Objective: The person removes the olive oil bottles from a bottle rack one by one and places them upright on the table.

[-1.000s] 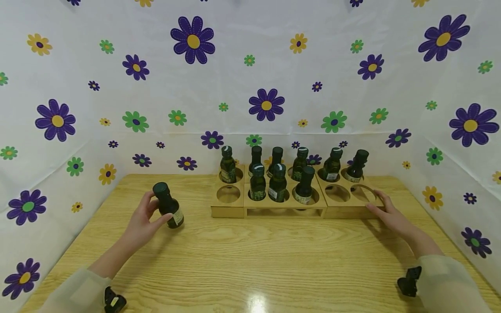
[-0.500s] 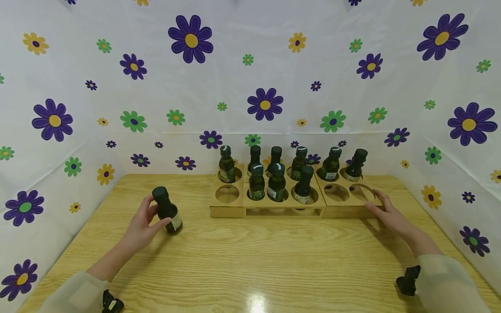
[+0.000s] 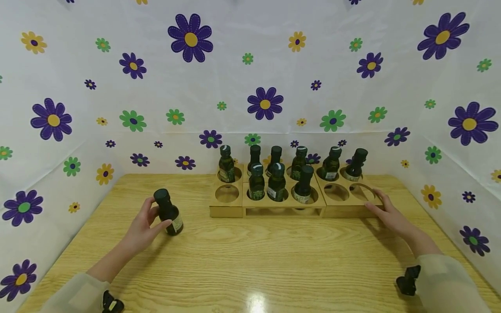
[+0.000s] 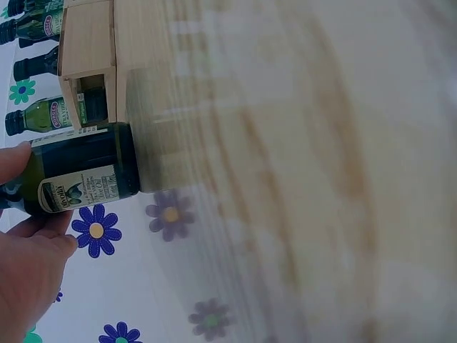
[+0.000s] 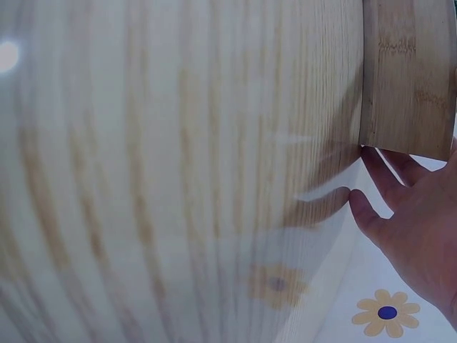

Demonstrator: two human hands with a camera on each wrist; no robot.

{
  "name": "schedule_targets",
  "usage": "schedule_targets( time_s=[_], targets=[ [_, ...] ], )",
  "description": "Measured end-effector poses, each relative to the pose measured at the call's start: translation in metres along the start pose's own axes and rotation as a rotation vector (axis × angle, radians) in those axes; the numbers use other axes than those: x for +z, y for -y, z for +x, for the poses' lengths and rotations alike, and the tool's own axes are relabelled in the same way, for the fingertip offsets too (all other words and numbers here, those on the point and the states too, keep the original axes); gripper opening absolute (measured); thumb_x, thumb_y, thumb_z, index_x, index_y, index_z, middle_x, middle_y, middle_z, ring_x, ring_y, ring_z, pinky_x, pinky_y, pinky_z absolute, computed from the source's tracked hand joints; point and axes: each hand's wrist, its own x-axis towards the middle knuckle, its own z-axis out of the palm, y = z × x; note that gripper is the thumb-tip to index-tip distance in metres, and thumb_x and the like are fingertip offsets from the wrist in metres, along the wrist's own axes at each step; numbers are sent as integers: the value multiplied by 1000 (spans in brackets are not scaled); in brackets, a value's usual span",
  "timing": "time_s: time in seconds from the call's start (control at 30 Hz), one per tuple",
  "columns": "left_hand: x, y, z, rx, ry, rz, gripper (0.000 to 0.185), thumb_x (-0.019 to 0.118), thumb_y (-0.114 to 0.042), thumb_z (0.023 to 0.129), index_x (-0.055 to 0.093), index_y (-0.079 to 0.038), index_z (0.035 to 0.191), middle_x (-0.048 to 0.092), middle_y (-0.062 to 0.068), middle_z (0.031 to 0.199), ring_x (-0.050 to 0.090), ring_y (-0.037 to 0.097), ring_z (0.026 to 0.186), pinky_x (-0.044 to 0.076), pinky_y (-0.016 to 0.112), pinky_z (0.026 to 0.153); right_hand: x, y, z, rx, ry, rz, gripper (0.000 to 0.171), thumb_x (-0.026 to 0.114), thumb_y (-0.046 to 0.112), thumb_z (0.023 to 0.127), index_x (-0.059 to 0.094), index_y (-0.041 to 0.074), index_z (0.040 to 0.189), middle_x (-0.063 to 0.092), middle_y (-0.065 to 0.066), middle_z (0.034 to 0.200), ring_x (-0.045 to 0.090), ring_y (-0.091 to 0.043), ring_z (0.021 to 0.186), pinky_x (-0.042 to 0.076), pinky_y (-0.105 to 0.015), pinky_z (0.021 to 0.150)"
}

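Observation:
On the left side of the table, my left hand [image 3: 142, 227] grips a small dark green olive oil bottle [image 3: 170, 216] between thumb and fingers. The bottle stands nearly upright, its base right at the tabletop. A cream label with an olive picture [image 4: 80, 189] shows in the left wrist view. At the right end of a wooden bottle rack [image 3: 282, 206], my right hand [image 3: 391, 218] rests with spread, relaxed fingers. In the right wrist view, its fingertips [image 5: 375, 158] are at the rack's lower end and the thumb lies apart, near the table.
Several dark bottles, such as one front bottle [image 3: 276, 186], stand in the rack's round holes. Bare front holes show at its left end and in its right section. A white flowered cloth [image 3: 156, 87] encloses the back and sides of the wooden table [image 3: 235, 261].
My left hand has lowered the bottle slightly and toward me, down to the tabletop. The right hand keeps its place at the rack's end.

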Motion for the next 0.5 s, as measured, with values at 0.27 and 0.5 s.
schedule_targets(
  time_s=[0.27, 0.5],
  targets=[
    [-1, -1, 2, -56, 32, -36, 57, 62, 0, 94, 26, 4, 139, 48, 38, 130, 39, 53, 126, 30, 61, 100, 0, 0, 0, -1, 14, 21, 74, 36, 33, 107, -12, -3, 150, -13, -39, 150, 19, -63, 128, 24, -72, 98],
    [-3, -5, 1, -35, -19, -30, 64, 67, -3, 92, 28, 1, 142, 54, 27, 127, 49, 16, 125, 35, 41, 108, 1, 1, -1, -10, 23, 20, 74, 36, 33, 107, -13, -3, 150, -14, -39, 149, 19, -63, 127, 23, -72, 97]
  ],
)
